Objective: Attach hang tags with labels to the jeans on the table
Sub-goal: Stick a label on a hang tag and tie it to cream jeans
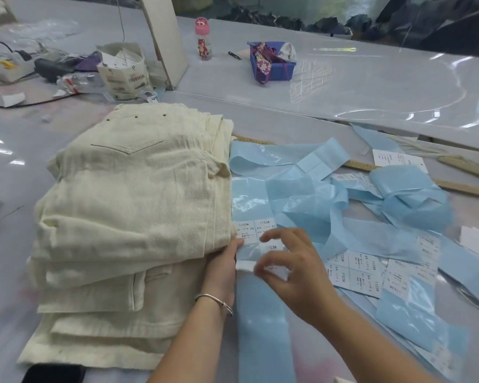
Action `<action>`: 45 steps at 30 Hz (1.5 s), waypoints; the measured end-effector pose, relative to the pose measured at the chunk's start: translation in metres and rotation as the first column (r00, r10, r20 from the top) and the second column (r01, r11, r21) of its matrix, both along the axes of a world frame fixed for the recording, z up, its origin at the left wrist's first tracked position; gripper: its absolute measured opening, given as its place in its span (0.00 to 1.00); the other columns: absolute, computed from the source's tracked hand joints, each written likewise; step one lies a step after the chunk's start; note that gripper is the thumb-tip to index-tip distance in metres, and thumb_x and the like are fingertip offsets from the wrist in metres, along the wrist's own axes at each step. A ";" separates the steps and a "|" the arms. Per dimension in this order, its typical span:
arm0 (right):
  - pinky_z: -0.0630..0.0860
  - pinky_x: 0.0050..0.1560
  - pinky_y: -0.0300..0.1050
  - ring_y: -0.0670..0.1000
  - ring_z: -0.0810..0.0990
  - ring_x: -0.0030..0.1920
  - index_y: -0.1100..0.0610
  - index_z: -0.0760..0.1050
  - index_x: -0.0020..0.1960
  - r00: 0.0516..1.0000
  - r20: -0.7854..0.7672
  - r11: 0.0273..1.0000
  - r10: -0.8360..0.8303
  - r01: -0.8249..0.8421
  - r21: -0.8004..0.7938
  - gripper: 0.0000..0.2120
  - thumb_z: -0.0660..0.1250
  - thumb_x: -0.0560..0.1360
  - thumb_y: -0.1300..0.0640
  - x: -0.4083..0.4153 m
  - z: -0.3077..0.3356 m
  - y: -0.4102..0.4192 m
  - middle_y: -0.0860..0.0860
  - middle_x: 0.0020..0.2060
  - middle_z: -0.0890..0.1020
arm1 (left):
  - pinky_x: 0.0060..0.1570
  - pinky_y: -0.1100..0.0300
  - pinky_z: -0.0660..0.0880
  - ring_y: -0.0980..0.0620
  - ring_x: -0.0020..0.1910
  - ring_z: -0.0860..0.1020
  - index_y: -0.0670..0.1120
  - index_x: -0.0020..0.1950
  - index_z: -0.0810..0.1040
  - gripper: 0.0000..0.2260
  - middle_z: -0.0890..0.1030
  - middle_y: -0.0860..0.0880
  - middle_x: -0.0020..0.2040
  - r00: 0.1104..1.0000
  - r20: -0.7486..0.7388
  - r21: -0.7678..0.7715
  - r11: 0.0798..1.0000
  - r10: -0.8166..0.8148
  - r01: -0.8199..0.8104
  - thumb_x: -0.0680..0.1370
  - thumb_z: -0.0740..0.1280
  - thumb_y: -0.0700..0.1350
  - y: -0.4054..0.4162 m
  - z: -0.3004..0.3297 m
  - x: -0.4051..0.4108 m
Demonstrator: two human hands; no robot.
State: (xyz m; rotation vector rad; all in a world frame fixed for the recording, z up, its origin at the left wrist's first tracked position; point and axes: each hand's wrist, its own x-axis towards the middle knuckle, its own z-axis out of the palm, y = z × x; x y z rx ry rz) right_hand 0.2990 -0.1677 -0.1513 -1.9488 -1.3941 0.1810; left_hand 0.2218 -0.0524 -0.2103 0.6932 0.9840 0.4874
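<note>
both hands on label strip

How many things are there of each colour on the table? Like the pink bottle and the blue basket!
Pink: 1, the bottle
Dark blue: 1, the basket
Cream: 1, the stack of jeans; I cannot count the pairs exactly
Light blue: 1, the tangle of label backing strips, too jumbled to count singly
Total: 4
</note>
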 end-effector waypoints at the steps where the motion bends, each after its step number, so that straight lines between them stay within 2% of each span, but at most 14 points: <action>1: 0.70 0.58 0.45 0.48 0.75 0.58 0.49 0.82 0.35 0.994 -0.095 0.999 0.044 -0.047 -0.026 0.06 0.77 0.66 0.58 -0.003 0.005 -0.013 0.45 0.52 0.80 | 0.34 0.59 0.79 0.48 0.40 0.85 0.42 0.51 0.83 0.08 0.86 0.44 0.46 0.999 -0.031 -0.005 1.000 -0.008 0.007 0.76 0.68 0.43 0.000 -0.001 0.000; 3: 0.68 0.59 0.36 0.47 0.76 0.59 0.50 0.82 0.36 0.869 -0.484 0.992 0.104 -0.124 -0.009 0.03 0.76 0.64 0.53 -0.008 0.023 -0.039 0.46 0.53 0.81 | 0.41 0.51 0.82 0.43 0.45 0.84 0.41 0.54 0.83 0.11 0.85 0.41 0.49 0.994 -0.099 -0.015 0.999 -0.034 0.033 0.76 0.68 0.46 -0.001 0.000 0.001; 5: 0.72 0.56 0.38 0.50 0.79 0.57 0.56 0.81 0.36 0.555 -0.824 0.994 0.110 -0.044 0.104 0.07 0.76 0.62 0.55 -0.004 0.040 -0.062 0.53 0.52 0.83 | 0.59 0.43 0.77 0.40 0.54 0.82 0.41 0.58 0.81 0.13 0.83 0.40 0.55 0.989 -0.138 0.025 0.998 -0.047 0.051 0.78 0.66 0.47 0.000 0.002 0.002; 8: 0.73 0.53 0.48 0.53 0.80 0.50 0.59 0.81 0.38 0.387 -0.922 0.981 -0.026 0.185 0.050 0.10 0.76 0.57 0.62 0.008 0.049 -0.088 0.58 0.47 0.83 | 0.62 0.48 0.74 0.40 0.59 0.78 0.41 0.59 0.78 0.16 0.80 0.42 0.59 0.891 -0.399 0.271 0.900 -0.217 0.341 0.82 0.60 0.51 -0.007 0.009 -0.004; 12: 0.74 0.47 0.49 0.54 0.80 0.43 0.64 0.78 0.44 0.253 -0.950 0.949 -0.181 0.299 -0.101 0.13 0.70 0.63 0.57 0.016 0.053 -0.115 0.60 0.41 0.80 | 0.60 0.52 0.71 0.42 0.62 0.74 0.48 0.59 0.76 0.17 0.77 0.46 0.60 0.542 -0.839 0.460 0.477 -0.043 0.749 0.79 0.60 0.58 -0.047 0.032 -0.027; 14: 0.74 0.45 0.48 0.54 0.80 0.42 0.63 0.78 0.43 0.219 -0.954 0.941 -0.205 0.313 -0.130 0.12 0.70 0.63 0.57 0.018 0.056 -0.131 0.61 0.41 0.80 | 0.60 0.59 0.68 0.49 0.62 0.72 0.49 0.62 0.76 0.18 0.75 0.53 0.59 0.695 -0.716 0.669 0.353 0.069 0.654 0.79 0.61 0.58 -0.078 0.054 -0.033; 16: 0.75 0.45 0.47 0.54 0.80 0.41 0.62 0.78 0.43 0.196 -0.959 0.939 -0.207 0.316 -0.138 0.11 0.70 0.64 0.57 0.021 0.058 -0.149 0.61 0.40 0.81 | 0.61 0.60 0.69 0.57 0.61 0.74 0.50 0.57 0.81 0.16 0.77 0.58 0.57 0.873 -0.475 0.777 0.411 -0.111 0.476 0.77 0.64 0.58 -0.105 0.076 -0.032; 20: 0.75 0.44 0.46 0.54 0.80 0.41 0.60 0.78 0.42 0.184 -0.966 0.946 -0.182 0.301 -0.121 0.08 0.69 0.66 0.57 0.028 0.060 -0.187 0.60 0.40 0.82 | 0.61 0.59 0.71 0.64 0.57 0.76 0.54 0.45 0.84 0.13 0.79 0.60 0.56 0.829 -0.342 0.665 0.509 -0.442 0.546 0.68 0.69 0.60 -0.149 0.099 -0.012; 22: 0.75 0.43 0.45 0.54 0.80 0.41 0.59 0.78 0.41 0.180 -0.970 0.952 -0.163 0.289 -0.106 0.07 0.69 0.66 0.57 0.035 0.061 -0.207 0.59 0.40 0.82 | 0.61 0.58 0.72 0.64 0.55 0.77 0.52 0.38 0.83 0.05 0.81 0.60 0.53 0.818 -0.346 0.657 0.503 -0.460 0.561 0.70 0.74 0.52 -0.171 0.104 -0.002; 26: 0.74 0.43 0.44 0.53 0.80 0.40 0.61 0.82 0.41 0.210 -0.962 0.941 -0.172 0.325 -0.097 0.05 0.70 0.68 0.59 0.057 0.054 -0.248 0.58 0.39 0.83 | 0.61 0.49 0.74 0.53 0.53 0.80 0.50 0.32 0.80 0.11 0.82 0.58 0.50 0.823 -0.327 0.633 0.539 -0.464 0.555 0.72 0.75 0.40 -0.215 0.101 0.022; 29: 0.75 0.43 0.43 0.50 0.80 0.37 0.62 0.82 0.43 0.265 -0.921 0.890 -0.285 0.431 -0.151 0.06 0.67 0.74 0.64 0.078 0.035 -0.276 0.56 0.38 0.84 | 0.56 0.60 0.74 0.55 0.50 0.80 0.50 0.29 0.80 0.13 0.83 0.56 0.48 0.841 -0.359 0.621 0.570 -0.404 0.539 0.71 0.75 0.38 -0.247 0.094 0.043; 34: 0.73 0.39 0.43 0.51 0.78 0.35 0.60 0.78 0.45 0.246 -0.855 0.758 -0.457 0.611 -0.229 0.05 0.65 0.75 0.67 0.140 0.002 -0.314 0.55 0.36 0.83 | 0.44 0.68 0.74 0.58 0.40 0.80 0.48 0.31 0.81 0.11 0.84 0.55 0.43 0.875 -0.332 0.541 0.689 -0.351 0.482 0.73 0.73 0.38 -0.283 0.082 0.077; 41: 0.65 0.36 0.38 0.51 0.76 0.42 0.57 0.77 0.45 0.502 -0.448 0.616 -0.740 0.773 -0.151 0.05 0.67 0.72 0.64 0.254 -0.032 -0.321 0.48 0.38 0.79 | 0.44 0.57 0.78 0.52 0.44 0.79 0.50 0.37 0.83 0.06 0.85 0.45 0.45 0.879 -0.158 0.322 0.818 -0.449 0.476 0.74 0.71 0.43 -0.301 0.071 0.124; 45: 0.69 0.54 0.46 0.56 0.76 0.56 0.60 0.77 0.58 0.572 -0.232 0.612 -0.787 0.770 -0.179 0.14 0.69 0.73 0.62 0.311 -0.043 -0.303 0.56 0.54 0.80 | 0.41 0.60 0.77 0.51 0.42 0.81 0.47 0.44 0.82 0.03 0.84 0.44 0.47 0.849 -0.040 0.214 0.825 -0.528 0.523 0.74 0.69 0.45 -0.307 0.069 0.160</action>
